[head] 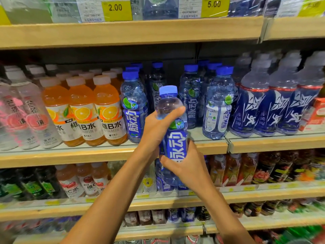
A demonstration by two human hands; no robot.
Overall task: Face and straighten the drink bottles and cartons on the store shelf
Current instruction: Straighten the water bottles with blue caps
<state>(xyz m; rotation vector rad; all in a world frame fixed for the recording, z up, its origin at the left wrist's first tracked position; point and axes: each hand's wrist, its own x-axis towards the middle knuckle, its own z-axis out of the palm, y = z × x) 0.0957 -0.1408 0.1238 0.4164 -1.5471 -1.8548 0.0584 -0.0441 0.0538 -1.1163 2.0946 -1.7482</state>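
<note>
Left hand [154, 126] gripping bottle [176, 143] at shoulder, right hand [186, 166] gripping lower body. Bottle hanging off shelf [88, 155], label outward, before front-row gap. Orange bottles [82, 110] appearing faced. Side-turned bottle [217, 111] likely needing turning.

On the middle shelf [211, 145] the front row breaks in one slot, and the held bottle [175, 143] stands before its mouth. At the slot's 9 o'clock a blue-label bottle [134, 110] walls it. At 3 o'clock a blue-capped bottle [190, 97] does the same, with a front-corner bottle [218, 106] just beside. At 12 o'clock, deeper in, a back-row bottle [157, 80] closes the rear. Over the caps, dark headroom runs under the upper shelf board [131, 30]. Farther toward 9 o'clock the orange bottles [82, 110] stand packed shoulder to shoulder.
</note>
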